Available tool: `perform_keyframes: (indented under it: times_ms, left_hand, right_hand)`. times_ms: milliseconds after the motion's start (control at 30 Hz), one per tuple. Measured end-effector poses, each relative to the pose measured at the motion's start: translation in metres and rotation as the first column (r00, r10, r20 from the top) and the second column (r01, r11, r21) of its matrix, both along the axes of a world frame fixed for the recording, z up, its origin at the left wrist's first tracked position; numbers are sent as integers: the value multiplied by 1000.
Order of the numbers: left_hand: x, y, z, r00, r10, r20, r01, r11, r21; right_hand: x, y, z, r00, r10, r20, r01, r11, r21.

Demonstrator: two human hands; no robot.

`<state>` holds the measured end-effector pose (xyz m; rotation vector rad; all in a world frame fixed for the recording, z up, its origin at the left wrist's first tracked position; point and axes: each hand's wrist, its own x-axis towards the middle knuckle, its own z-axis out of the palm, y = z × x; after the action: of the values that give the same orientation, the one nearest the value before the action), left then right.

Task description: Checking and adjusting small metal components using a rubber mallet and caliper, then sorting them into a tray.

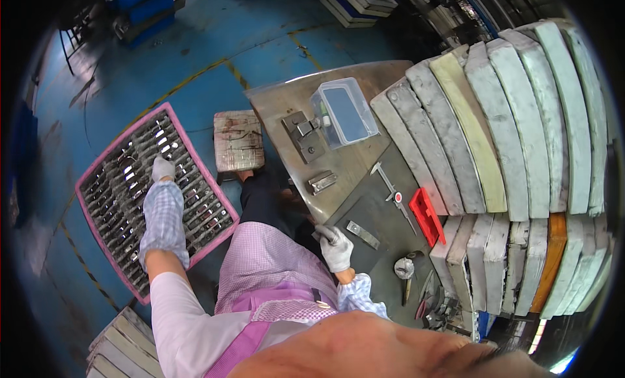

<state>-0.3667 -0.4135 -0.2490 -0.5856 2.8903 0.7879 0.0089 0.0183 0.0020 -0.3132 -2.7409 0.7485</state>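
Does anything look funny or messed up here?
Yes: one orange-brown slab stands among whitish slabs in the lower row on the right, so its colour looks odd. The square seat beside the table also looks stained, with dark streaks.

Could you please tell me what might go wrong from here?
The gloved left hand is among closely set shiny metal parts in the pink-rimmed tray, so neighbouring parts could get knocked or scratched.

The gloved right hand is at the workbench's near edge; if it holds something, which I can't tell for sure, that might slip off.

The dial caliper lies uncovered on the bench and could be bumped.
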Motion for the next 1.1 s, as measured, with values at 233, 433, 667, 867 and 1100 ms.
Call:
perform_keyframes:
  times_ms: [233, 433, 667, 867, 1100]
  left_hand:
    - [48, 24, 85, 948, -57, -312, 131, 966, 222]
    - [108, 166, 175, 891, -278, -360, 441, 718, 538]
    - [147, 174, 187, 874, -272, -402, 467, 698, 543]
    - [151, 215, 216, 924, -194, -330, 380, 563, 734]
    - [183, 204, 201, 981, -75, -176, 191, 428, 883]
  right_hand:
    - [-128, 69, 53, 957, -170, -236, 160, 985, -61]
    - [-215, 204, 7, 824, -522, 219, 530, 575, -624]
    - [-217, 75, 100, 923, 63, -379, -144, 971, -190]
    - [-241, 120, 81, 925, -304, 229, 158, 854, 496]
    - [-265, 108, 80, 850, -405, 336, 237, 865, 441]
